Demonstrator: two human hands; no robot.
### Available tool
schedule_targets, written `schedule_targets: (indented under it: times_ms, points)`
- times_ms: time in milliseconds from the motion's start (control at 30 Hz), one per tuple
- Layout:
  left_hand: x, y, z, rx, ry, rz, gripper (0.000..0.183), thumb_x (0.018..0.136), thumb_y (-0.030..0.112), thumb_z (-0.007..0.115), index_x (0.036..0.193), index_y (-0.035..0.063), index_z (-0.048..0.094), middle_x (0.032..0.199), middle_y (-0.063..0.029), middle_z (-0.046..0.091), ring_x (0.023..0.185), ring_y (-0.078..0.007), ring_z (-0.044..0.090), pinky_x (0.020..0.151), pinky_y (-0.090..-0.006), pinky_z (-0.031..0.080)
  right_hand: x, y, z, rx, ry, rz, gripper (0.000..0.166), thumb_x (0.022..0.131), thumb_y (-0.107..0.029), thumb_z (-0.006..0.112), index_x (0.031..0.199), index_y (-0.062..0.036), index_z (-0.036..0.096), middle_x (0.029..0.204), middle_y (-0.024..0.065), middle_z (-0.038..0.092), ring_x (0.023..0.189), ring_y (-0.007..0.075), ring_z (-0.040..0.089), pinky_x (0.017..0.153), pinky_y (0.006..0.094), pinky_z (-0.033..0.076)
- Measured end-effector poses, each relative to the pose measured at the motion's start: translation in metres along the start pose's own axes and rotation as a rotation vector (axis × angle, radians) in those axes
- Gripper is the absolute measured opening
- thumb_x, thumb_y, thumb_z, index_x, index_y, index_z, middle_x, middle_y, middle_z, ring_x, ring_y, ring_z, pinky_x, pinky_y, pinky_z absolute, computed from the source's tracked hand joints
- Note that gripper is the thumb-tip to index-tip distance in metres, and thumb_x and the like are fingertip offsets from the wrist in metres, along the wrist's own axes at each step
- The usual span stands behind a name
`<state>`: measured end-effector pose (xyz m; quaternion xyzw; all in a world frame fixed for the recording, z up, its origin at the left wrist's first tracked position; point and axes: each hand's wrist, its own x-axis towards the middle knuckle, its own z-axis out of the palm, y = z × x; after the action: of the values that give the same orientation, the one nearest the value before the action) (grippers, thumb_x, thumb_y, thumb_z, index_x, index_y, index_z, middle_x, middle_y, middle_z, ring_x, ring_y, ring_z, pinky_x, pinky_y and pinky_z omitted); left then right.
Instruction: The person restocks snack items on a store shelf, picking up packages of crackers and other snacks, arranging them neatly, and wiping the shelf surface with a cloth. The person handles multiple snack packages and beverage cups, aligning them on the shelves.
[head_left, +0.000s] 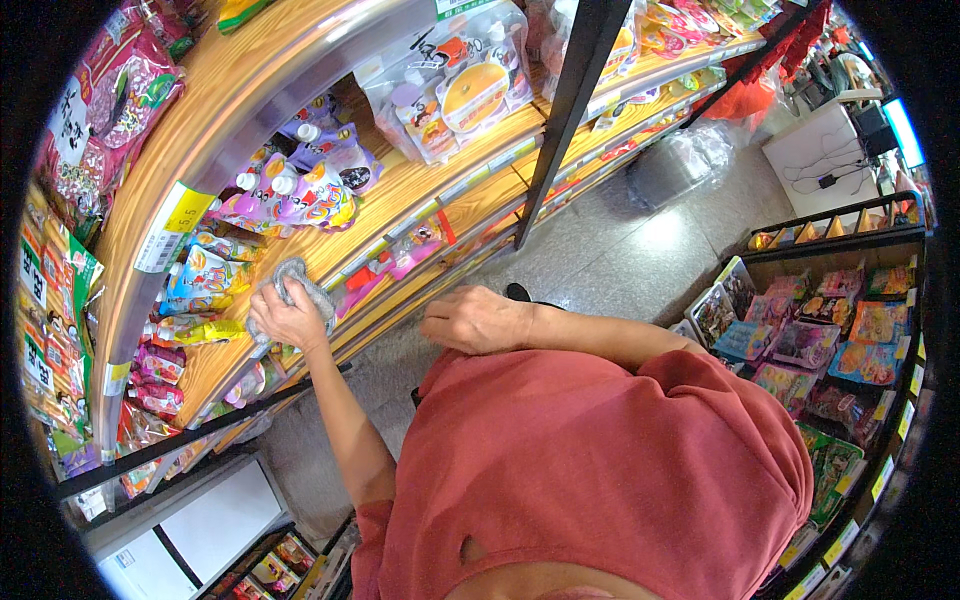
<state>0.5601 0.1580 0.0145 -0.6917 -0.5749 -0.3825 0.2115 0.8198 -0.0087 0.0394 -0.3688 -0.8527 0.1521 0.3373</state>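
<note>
My left hand (286, 313) presses a crumpled grey cloth (319, 296) onto a wood-grain shelf board (360, 236), close to its front edge. Just beyond the fingers lie blue-and-yellow spouted drink pouches (202, 274) and a yellow pouch (202, 330). Farther along the board is a cluster of pink and white spouted pouches (300, 195) with white caps. My right hand (478, 319) is held in front of my belly with its fingers curled in. Nothing shows in it, though the palm is hidden.
A black upright post (566, 120) divides the shelving. A large clear bag of jelly cups (457, 82) stands on the same board. On my right is a rack of packaged snacks (814, 330). A plastic-wrapped bundle (679, 169) lies on the tiled floor (637, 262).
</note>
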Motion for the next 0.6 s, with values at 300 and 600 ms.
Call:
schedule_targets:
  times_ms: [300,600]
  points:
    - [0.016,0.015,-0.004,-0.607,-0.237,-0.282,0.028,0.089,0.022,0.057,0.082,-0.0052,0.059,0.078,-0.0164,0.054,0.075,-0.0318,0.053,0.07,-0.0395,0.043,0.004,0.001,0.002,-0.015,0.079,-0.058,0.016,0.082,-0.015,0.057,0.092,-0.0027,0.058,0.084,0.0099,0.056,0.079,0.0268,0.062,0.069,0.0385,0.051]
    - [0.043,0.043,-0.051,-1.183,0.224,-0.695,0.037,0.091,0.024,0.037,0.079,-0.0026,0.06,0.074,-0.0092,0.061,0.06,-0.0189,0.057,0.055,-0.0339,0.048,-0.005,0.006,-0.005,-0.039,-0.074,0.029,0.014,0.082,-0.015,0.058,0.093,-0.0054,0.06,0.086,0.0089,0.057,0.075,0.0265,0.062,0.065,0.0373,0.051]
